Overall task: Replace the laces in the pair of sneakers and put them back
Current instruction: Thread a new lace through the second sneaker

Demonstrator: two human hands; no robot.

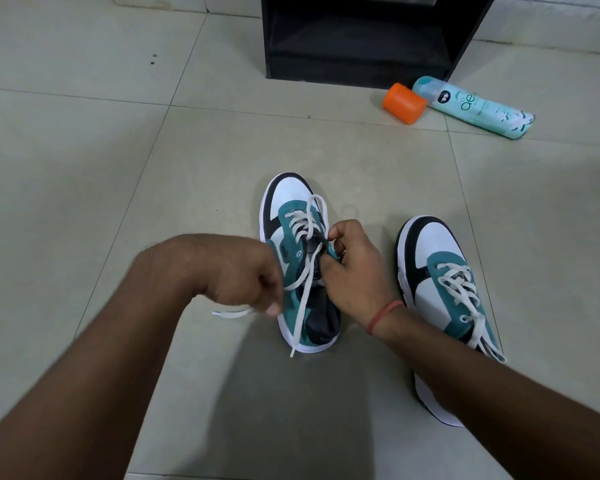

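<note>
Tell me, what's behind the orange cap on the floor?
Behind the orange cap stands a black shelf unit, open in front, its dim inside showing nothing. A teal spray can lies right beside the cap. The floor just behind the cap is hidden by it.

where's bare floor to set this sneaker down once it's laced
Bare tiles lie left of the held sneaker, beyond the left hand, and ahead of its toe up to the black shelf unit. It is crowded on the right: the second sneaker, orange cap and spray can.
</note>
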